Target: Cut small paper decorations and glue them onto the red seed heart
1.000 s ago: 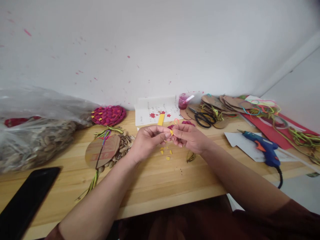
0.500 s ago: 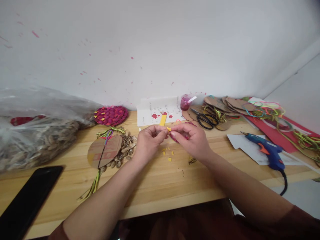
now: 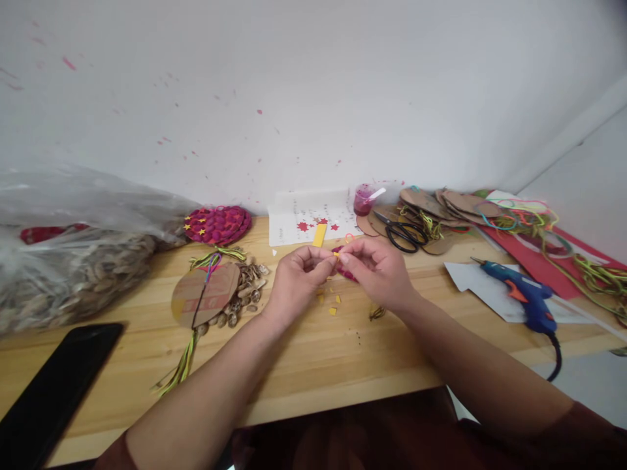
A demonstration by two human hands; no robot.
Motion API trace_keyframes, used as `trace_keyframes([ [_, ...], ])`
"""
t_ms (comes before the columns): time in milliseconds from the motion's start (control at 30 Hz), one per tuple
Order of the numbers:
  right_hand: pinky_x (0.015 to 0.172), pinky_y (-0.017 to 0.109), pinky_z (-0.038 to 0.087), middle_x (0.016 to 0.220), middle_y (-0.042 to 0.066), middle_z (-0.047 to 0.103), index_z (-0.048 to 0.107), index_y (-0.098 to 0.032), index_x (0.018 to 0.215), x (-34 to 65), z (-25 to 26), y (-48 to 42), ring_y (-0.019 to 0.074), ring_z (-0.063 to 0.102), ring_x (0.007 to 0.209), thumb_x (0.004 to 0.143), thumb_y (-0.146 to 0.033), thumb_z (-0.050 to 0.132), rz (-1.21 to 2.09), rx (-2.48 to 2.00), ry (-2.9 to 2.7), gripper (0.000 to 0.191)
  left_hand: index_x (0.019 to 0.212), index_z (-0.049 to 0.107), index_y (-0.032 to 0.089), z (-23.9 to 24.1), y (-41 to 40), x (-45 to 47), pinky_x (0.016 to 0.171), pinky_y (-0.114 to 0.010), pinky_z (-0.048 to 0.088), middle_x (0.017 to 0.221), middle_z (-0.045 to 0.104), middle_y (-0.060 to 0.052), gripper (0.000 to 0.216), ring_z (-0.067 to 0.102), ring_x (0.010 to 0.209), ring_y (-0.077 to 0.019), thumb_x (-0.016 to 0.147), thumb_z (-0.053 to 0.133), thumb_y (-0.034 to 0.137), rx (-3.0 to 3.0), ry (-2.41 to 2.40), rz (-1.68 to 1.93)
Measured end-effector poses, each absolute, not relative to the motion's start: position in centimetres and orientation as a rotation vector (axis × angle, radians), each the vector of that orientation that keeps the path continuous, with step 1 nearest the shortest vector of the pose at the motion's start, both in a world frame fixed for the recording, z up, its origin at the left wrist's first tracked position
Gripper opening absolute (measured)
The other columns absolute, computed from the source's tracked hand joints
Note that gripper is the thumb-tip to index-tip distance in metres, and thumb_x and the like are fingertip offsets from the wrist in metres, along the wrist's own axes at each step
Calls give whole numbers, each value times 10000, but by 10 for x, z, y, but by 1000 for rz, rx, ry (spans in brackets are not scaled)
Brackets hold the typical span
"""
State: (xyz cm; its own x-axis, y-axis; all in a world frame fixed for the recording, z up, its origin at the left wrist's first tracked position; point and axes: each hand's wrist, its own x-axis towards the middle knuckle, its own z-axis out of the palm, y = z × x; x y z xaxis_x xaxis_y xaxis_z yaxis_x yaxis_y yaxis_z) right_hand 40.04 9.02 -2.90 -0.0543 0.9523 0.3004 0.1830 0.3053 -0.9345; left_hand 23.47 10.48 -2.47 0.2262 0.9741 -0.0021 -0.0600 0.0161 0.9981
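Both hands meet over the middle of the wooden table (image 3: 304, 352). My left hand (image 3: 298, 277) and my right hand (image 3: 377, 267) are closed in a pinch on one tiny yellow paper piece (image 3: 336, 255) held between the fingertips. Small yellow scraps (image 3: 330, 301) lie on the table just under the hands. A yellow paper strip (image 3: 319, 234) lies just beyond them, on a white sheet with red stars (image 3: 306, 219). A bit of a dark red piece (image 3: 349, 275) shows under my right hand.
A plastic bag of shells (image 3: 68, 261) fills the left. A red round mat with yellow stars (image 3: 218, 225), a cardboard disc over shells (image 3: 206, 295), a black phone (image 3: 49, 398), scissors (image 3: 404, 233), a pink cup (image 3: 362, 199), cardboard discs with cords (image 3: 441, 209) and a blue glue gun (image 3: 524, 297) surround the hands.
The hands stay together pinching the yellow piece, with only small shifts of the fingers. The view has drifted slightly.
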Motion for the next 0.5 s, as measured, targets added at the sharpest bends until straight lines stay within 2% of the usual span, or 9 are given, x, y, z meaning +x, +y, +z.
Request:
trace_keyframes([
  [100, 523, 224, 438, 655, -9, 645, 647, -179, 794, 406, -28, 96, 91, 547, 559, 843, -343, 708, 1252, -1051, -1357, 182, 830, 684, 148, -25, 107, 232, 592, -208, 459, 724, 714, -24, 208, 630, 656, -109, 754, 769, 322, 1250, 942, 1038],
  [300, 486, 174, 409, 659, -14, 627, 637, -161, 727, 416, -33, 104, 73, 562, 572, 793, -380, 773, 1781, -913, -1126, 267, 834, 705, 146, -23, 109, 228, 593, -218, 481, 756, 732, -46, 225, 647, 673, -121, 734, 789, 329, 1219, 847, 974],
  [500, 443, 157, 393, 656, -18, 619, 634, -147, 714, 418, -29, 104, 63, 549, 541, 761, -368, 804, 1953, -894, -1021, 283, 839, 720, 151, -21, 109, 226, 620, -247, 508, 784, 740, -58, 222, 647, 657, -126, 725, 792, 327, 1212, 812, 929],
])
